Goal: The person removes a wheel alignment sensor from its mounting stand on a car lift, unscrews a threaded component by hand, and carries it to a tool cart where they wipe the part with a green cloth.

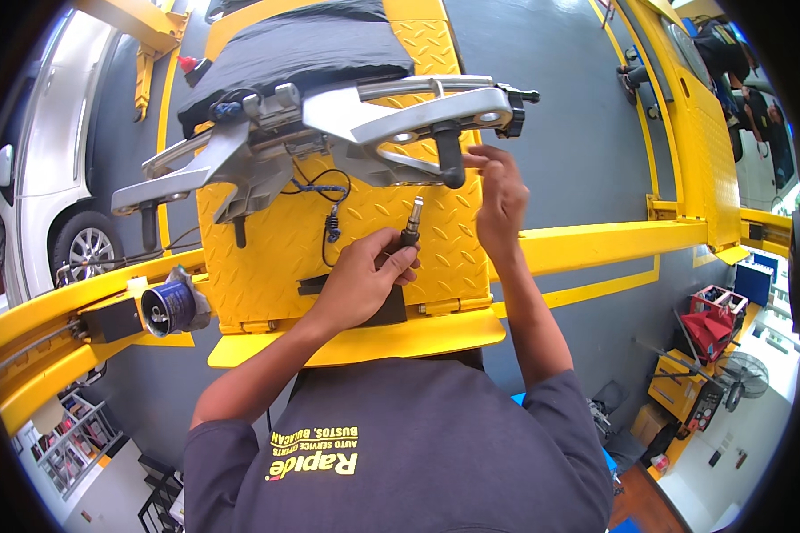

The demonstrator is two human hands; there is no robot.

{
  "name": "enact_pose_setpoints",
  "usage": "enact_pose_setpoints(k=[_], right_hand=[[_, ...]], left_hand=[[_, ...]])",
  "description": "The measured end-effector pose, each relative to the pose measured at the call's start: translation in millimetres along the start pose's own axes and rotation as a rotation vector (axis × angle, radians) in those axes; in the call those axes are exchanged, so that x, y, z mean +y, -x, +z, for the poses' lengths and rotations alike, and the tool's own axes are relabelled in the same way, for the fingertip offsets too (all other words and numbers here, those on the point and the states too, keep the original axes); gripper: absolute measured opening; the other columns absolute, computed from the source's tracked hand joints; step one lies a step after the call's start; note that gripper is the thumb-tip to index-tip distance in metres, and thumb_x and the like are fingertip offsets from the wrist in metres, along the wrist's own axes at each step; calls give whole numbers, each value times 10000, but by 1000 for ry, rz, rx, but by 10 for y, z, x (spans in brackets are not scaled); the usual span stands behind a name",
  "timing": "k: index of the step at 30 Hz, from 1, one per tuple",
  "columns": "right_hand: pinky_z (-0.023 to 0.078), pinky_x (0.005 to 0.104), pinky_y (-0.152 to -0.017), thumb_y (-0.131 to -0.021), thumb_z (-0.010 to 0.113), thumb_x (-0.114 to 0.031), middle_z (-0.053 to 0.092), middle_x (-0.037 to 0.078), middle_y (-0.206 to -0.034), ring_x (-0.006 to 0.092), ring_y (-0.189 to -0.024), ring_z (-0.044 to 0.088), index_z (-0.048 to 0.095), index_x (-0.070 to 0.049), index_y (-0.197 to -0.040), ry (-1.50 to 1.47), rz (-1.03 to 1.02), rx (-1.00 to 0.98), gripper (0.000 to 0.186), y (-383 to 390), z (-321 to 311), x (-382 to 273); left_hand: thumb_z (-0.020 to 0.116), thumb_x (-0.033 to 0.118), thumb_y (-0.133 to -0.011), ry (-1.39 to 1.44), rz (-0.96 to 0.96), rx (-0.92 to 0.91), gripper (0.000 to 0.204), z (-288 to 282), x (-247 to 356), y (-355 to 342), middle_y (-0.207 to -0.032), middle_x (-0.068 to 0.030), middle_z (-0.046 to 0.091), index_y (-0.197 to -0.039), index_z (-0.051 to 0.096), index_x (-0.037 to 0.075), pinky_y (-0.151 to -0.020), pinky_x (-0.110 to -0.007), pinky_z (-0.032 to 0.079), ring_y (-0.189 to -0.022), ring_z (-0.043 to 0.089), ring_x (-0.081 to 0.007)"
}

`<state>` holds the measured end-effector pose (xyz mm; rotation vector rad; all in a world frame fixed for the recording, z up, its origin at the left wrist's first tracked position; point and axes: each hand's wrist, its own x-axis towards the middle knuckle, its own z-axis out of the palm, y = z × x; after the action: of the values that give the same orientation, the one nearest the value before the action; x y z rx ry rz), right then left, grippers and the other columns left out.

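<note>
My left hand (pixel 364 277) is closed around the dark lower end of a short metal pin (pixel 414 216), its silver tip pointing up and away from me. Just beyond it lies a wheel clamp (pixel 356 120), a silver metal frame with black pegs, resting across the yellow ramp. My right hand (pixel 504 200) is raised at the clamp's right end with its fingers curled together. Its fingertips reach close beside a black peg (pixel 450 155); whether they pinch anything is hidden. A dark cord (pixel 332 222) hangs from the clamp onto the ramp.
Under the clamp is a yellow tread-plate ramp (pixel 258 289), partly covered by a black cloth (pixel 302 53). A blue can (pixel 169 308) sits on the yellow rail to the left. A white car (pixel 49 160) stands at far left. Another person (pixel 718 55) is at far right.
</note>
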<state>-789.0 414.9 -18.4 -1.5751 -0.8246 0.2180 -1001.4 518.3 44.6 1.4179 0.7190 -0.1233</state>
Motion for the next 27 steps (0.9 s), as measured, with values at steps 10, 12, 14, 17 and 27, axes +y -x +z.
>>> enact_pose_setpoints(k=[10, 12, 14, 17, 27], right_hand=[[590, 443, -847, -958, 679, -121, 783, 163, -979, 335, -888, 739, 710, 7, -1083, 254, -532, -382, 181, 431, 5, -897], [592, 422, -800, -907, 701, -86, 770, 164, -943, 338, -850, 736, 706, -4, -1091, 171, -558, -536, 202, 471, 360, -1109], [586, 404, -750, -868, 737, -80, 765, 159, -931, 323, -821, 731, 710, -14, -1128, 125, -603, -750, 270, 484, 774, -1342], [558, 375, -697, -846, 785, -84, 741, 108, -877, 276, -717, 689, 715, -52, -1237, 115, -583, -1101, 399, 522, 1606, -1849], [529, 471, -705, -990, 685, -187, 692, 172, -779, 361, -717, 686, 548, -85, -1487, 389, -12, -1634, 526, 1186, 3944, -2772]], left_hand=[[802, 52, -964, 102, 419, 354, 294, -485, -120, 1262, -1077, -53, 730, -1233, 698, -9, -870, -279, 563, -965, 702, -117], [822, 38, -938, 145, 449, 415, 295, -653, -235, 1584, -1069, -65, 734, -1208, 708, 3, -852, -288, 561, -955, 714, -137], [838, 32, -911, 111, 540, 511, 309, -842, -393, 1893, -1056, -82, 743, -1195, 717, 11, -827, -298, 564, -931, 723, -169], [855, 34, -881, 45, 671, 677, 345, -1158, -725, 2432, -1050, -99, 750, -1199, 723, 18, -789, -317, 574, -898, 735, -210], [880, 115, -870, 73, 498, 1078, 330, -2008, -2019, 3756, -985, -112, 733, -1124, 719, -20, -772, -309, 545, -896, 702, -189]])
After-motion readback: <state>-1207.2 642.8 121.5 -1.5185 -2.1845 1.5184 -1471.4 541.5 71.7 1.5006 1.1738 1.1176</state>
